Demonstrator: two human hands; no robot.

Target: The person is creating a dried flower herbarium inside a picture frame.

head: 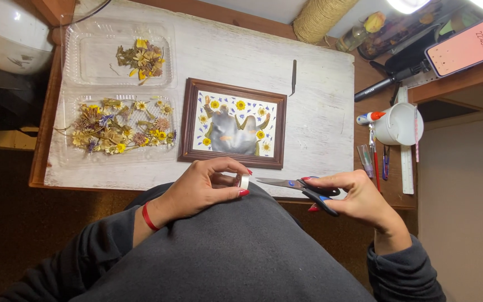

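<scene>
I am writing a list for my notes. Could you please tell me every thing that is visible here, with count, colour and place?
picture frame: one, brown, pressed flowers inside, table middle
plastic trays: two, clear, holding dried yellow flowers, table left
tweezers: one, dark, above the frame
twine spool: one, beige, top edge
cup: one, white, right side
ruler: one, pale, beside the cup
phone: one, pink screen, top right
tape roll: one, whitish, in left hand
scissors: one, blue-black handles, in right hand
left hand: red wristband
right hand: red nails
</scene>
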